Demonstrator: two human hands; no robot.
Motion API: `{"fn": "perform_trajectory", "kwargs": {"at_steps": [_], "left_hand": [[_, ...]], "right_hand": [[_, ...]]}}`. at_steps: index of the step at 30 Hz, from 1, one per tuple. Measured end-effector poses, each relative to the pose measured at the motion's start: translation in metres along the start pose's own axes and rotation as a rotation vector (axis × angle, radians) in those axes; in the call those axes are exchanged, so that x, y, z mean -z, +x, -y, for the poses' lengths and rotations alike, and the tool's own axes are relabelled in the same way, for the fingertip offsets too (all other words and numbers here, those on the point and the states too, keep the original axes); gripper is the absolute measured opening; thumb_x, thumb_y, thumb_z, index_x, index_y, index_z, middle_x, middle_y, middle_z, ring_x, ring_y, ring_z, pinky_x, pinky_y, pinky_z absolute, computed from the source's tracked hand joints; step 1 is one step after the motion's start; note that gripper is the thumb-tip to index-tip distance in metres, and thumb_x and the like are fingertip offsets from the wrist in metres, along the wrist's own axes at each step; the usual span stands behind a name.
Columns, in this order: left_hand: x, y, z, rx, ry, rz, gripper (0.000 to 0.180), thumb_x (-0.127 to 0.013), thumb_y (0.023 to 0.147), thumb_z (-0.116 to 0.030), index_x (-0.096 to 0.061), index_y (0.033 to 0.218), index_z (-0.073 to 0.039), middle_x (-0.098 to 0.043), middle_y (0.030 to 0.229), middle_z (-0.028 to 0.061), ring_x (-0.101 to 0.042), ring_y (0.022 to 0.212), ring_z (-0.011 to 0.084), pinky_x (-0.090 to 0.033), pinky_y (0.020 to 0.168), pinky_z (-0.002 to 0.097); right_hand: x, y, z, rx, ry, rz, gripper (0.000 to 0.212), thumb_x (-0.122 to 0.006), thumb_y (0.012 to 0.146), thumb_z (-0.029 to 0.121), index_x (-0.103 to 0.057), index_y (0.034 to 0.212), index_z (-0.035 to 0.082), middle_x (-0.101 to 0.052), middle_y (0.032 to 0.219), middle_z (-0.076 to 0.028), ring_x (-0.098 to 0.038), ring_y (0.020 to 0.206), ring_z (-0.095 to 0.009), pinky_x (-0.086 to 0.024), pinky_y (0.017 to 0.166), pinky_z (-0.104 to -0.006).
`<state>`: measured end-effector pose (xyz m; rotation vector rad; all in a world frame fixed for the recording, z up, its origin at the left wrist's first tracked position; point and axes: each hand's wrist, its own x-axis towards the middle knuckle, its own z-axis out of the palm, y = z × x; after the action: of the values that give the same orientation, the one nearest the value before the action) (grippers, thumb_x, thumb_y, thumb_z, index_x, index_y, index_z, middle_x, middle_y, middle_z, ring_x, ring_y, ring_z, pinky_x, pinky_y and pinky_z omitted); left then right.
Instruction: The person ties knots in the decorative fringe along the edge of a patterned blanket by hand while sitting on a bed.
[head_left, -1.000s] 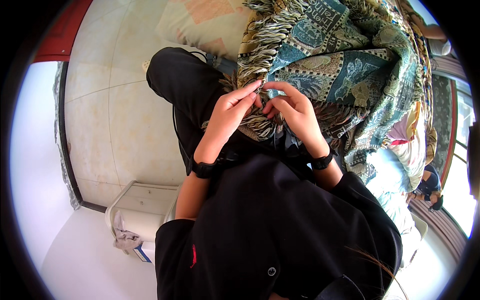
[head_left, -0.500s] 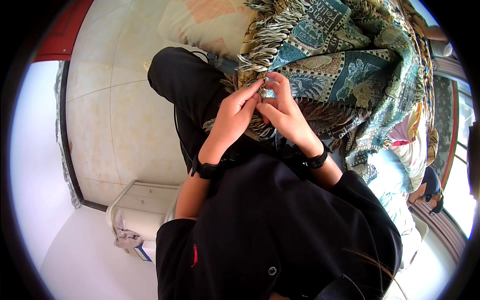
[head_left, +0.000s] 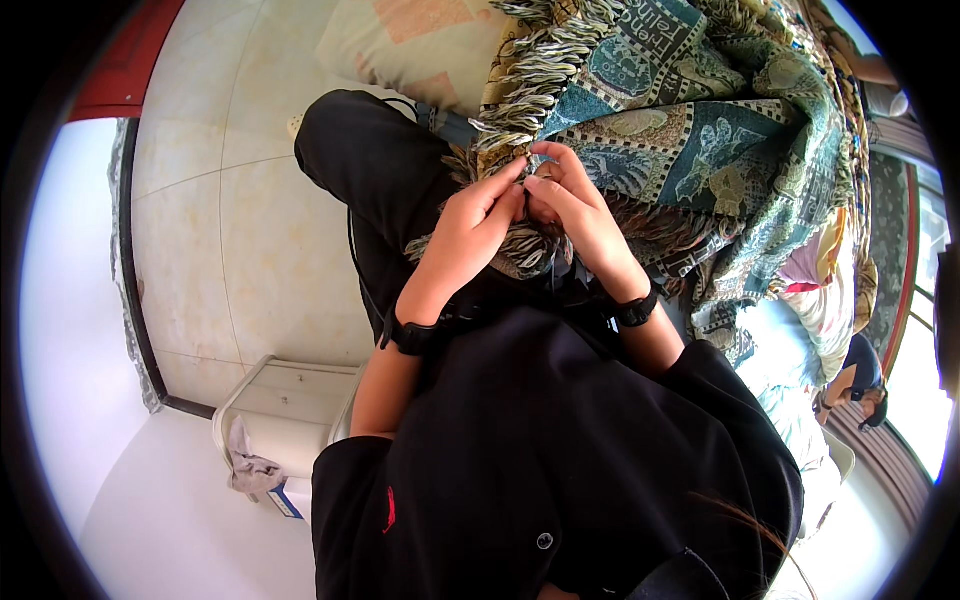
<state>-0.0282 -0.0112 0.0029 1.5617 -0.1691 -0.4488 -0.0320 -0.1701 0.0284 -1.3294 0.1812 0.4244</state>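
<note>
A woven blanket point(head_left: 690, 160) in teal, black and cream lies over my lap and spreads to the right. Its near-left border carries a cream and dark fringe point(head_left: 530, 90). My left hand point(head_left: 468, 228) is closed in a pinch on strands at this border. Opposite it, my right hand point(head_left: 590, 225) is also closed, with thumb and fingers bent round the same bit of fringe. The fingertips of both hands nearly meet, and they partly hide the strands between them. Each wrist wears a black band.
Beyond my black-trousered knee point(head_left: 365, 150) lies a pale cushion with pink patches point(head_left: 420, 50). At the lower left stands a light cabinet point(head_left: 285, 400) with a grey cloth point(head_left: 250, 465) hanging from it. Another person point(head_left: 855, 385) is at the far right near the window.
My right hand has shifted slightly; its thumb has moved up and its fingers have curled in differently on the fringe. The left hand stays almost in place.
</note>
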Motion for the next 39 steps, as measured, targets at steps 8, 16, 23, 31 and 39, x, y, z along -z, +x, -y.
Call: {"fn": "perform_trajectory", "kwargs": {"at_steps": [8, 16, 23, 31, 39], "left_hand": [[0.003, -0.002, 0.003, -0.023, -0.047, 0.033, 0.034, -0.048, 0.096, -0.008, -0.051, 0.129, 0.000, -0.054, 0.080, -0.0002, -0.046, 0.074, 0.0054, -0.040, 0.069, 0.0198], [0.005, -0.004, -0.005, -0.124, 0.075, 0.049, 0.033, -0.050, 0.094, -0.005, -0.053, 0.127, -0.001, -0.061, 0.084, 0.0049, -0.052, 0.077, 0.0068, -0.044, 0.073, 0.0208], [0.005, -0.005, -0.017, -0.242, 0.346, -0.245, 0.014, -0.061, 0.088, -0.007, -0.065, 0.098, 0.002, -0.067, 0.078, 0.0099, -0.060, 0.065, 0.0079, -0.047, 0.061, 0.0222], [0.018, -0.008, -0.016, 0.232, -0.460, -0.011, 0.016, -0.054, 0.094, -0.018, -0.058, 0.094, -0.002, -0.057, 0.078, -0.0007, -0.054, 0.067, 0.0081, -0.042, 0.060, 0.0205], [0.026, -0.002, -0.007, 0.351, -0.815, 0.171, 0.014, -0.050, 0.094, -0.018, -0.056, 0.090, -0.006, -0.057, 0.080, -0.0012, -0.051, 0.067, 0.0079, -0.039, 0.059, 0.0203]], "right_hand": [[0.004, -0.005, -0.007, 0.061, -0.295, -0.033, 0.034, -0.052, 0.094, 0.012, -0.043, 0.123, -0.003, -0.051, 0.075, 0.000, -0.046, 0.068, -0.005, -0.039, 0.058, -0.0222], [-0.012, -0.012, 0.019, 0.051, -0.566, -0.143, 0.014, -0.055, 0.091, 0.010, -0.057, 0.092, -0.004, -0.063, 0.070, -0.007, -0.054, 0.061, -0.009, -0.044, 0.056, -0.0251], [-0.007, -0.007, -0.004, 0.328, -0.741, -0.257, 0.014, -0.061, 0.086, 0.010, -0.058, 0.088, -0.003, -0.061, 0.073, -0.017, -0.058, 0.059, -0.025, -0.046, 0.056, -0.0309], [-0.011, -0.006, 0.016, 0.099, -0.598, -0.117, 0.013, -0.061, 0.088, 0.012, -0.058, 0.088, -0.001, -0.058, 0.065, -0.009, -0.049, 0.055, -0.011, -0.041, 0.053, -0.0276], [-0.010, -0.002, 0.008, 0.267, -0.616, -0.098, 0.009, -0.058, 0.090, 0.007, -0.058, 0.092, -0.002, -0.065, 0.080, -0.006, -0.058, 0.074, -0.007, -0.046, 0.064, -0.0243]]}}
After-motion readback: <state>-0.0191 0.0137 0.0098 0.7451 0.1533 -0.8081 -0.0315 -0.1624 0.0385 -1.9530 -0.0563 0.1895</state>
